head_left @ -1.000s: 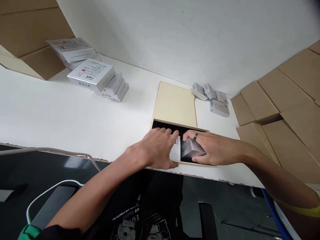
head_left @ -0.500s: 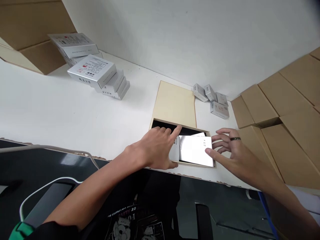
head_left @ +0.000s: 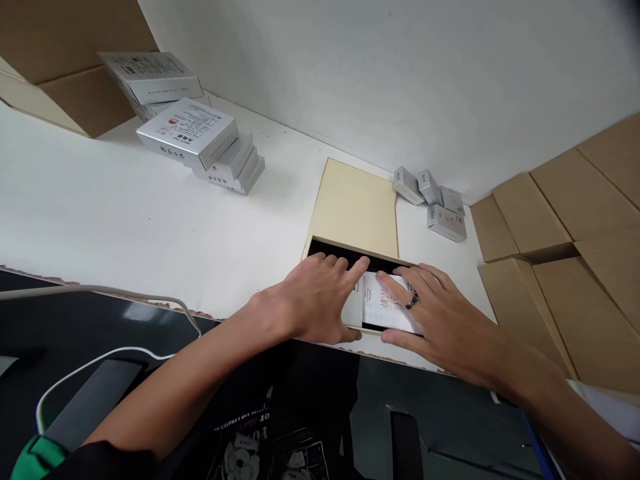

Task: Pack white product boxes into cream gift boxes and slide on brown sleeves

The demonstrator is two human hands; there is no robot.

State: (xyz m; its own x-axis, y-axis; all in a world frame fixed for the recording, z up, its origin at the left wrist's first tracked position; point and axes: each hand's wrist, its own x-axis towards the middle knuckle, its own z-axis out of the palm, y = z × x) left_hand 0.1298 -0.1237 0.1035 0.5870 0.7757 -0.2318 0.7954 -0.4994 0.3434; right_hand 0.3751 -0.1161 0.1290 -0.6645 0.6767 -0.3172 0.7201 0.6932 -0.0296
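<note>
Two hands over an open box (head_left: pixel 327 248) at the near edge of a white counter (head_left: pixel 200 233). The box runs lengthwise from left to right, its right end slightly nearer; a cream flap (head_left: pixel 353 210) lies on its far side. The white carton with red print (head_left: pixel 375 300) occupies the right part of the box, directly beneath and leftward of the right hand (head_left: pixel 407 303), which is the nearer hand and touches it. That hand, arriving from the near right, is partly open: fingers spread over the carton's top, thumb apart at the near rim. Whether it grips or merely rests cannot be told. The carton's right end is covered, so its own long axis is indeterminate. Immediately left, a pale carton (head_left: pixel 353 307) is partly hidden by the left hand (head_left: pixel 327 297), which is half open and spans the box from near rim to far side; its hold, if any, is obscured. Small silver cartons (head_left: pixel 447 223) stand at far right, beyond the right hand; larger silver cartons (head_left: pixel 190 130) are piled at far left, well apart from both hands.
</note>
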